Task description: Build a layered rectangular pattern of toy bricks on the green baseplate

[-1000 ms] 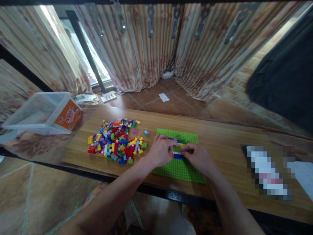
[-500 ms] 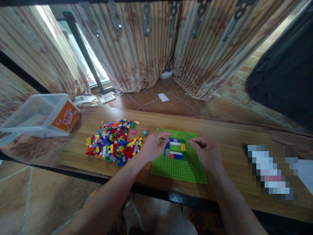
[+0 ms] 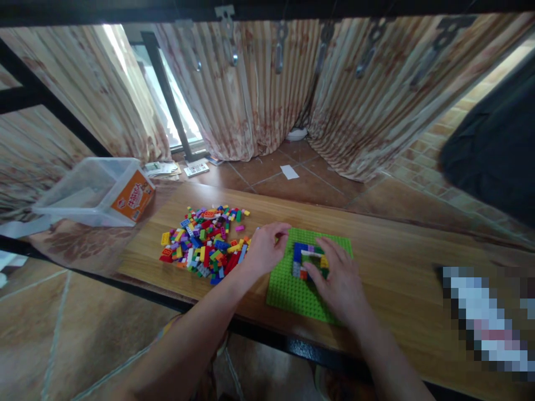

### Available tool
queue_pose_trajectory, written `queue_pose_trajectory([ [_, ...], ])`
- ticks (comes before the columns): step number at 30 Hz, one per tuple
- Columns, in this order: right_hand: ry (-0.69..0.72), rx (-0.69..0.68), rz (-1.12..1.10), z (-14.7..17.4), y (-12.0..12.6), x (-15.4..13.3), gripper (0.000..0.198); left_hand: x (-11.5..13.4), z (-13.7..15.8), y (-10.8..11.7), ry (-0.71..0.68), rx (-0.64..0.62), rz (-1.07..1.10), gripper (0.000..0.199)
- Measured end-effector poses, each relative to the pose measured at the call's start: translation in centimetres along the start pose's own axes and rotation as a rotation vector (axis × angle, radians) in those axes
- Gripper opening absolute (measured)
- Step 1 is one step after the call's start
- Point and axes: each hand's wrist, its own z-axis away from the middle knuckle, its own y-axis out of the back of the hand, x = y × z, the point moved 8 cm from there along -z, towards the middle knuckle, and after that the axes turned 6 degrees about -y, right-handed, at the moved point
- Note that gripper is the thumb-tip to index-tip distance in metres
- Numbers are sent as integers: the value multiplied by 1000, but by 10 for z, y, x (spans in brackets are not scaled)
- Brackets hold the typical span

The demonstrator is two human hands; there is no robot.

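Observation:
A green studded baseplate (image 3: 288, 301) lies on the table, with a rectangular frame of building bricks (image 3: 297, 253) in blue, grey, white, yellow and other colours on it. My right hand (image 3: 340, 278) is over the right part of this frame, thumb and fingers apart, hiding some of its bricks. Just left of the frame, at the plate's left edge, is my left hand (image 3: 267, 248). Its fingers are curled together in a pinch; whatever may be between them cannot be made out. A heap of loose coloured bricks (image 3: 207, 242) lies to the left, partly behind my left hand.
A clear plastic bin (image 3: 92, 192) with an orange label stands left of the wooden table (image 3: 401, 267). On the right lies a pixelated object (image 3: 480, 317). Beyond the table are papers on the floor (image 3: 289, 171) and striped curtains (image 3: 251, 100).
My right hand has come left over the brick frame, and its fingers have spread from a pinch. My left hand has drawn slightly away from the frame's left side. The whole view has shifted.

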Motion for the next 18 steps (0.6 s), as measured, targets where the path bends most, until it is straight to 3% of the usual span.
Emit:
queue_pose_trajectory([
  [6, 64, -170, 129, 8, -22, -2, 81, 1, 1, -2, 3, -30, -45, 28],
  [18, 108, -245, 91, -3, -17, 5, 64, 0, 6, -15, -25, -90, -48, 25],
])
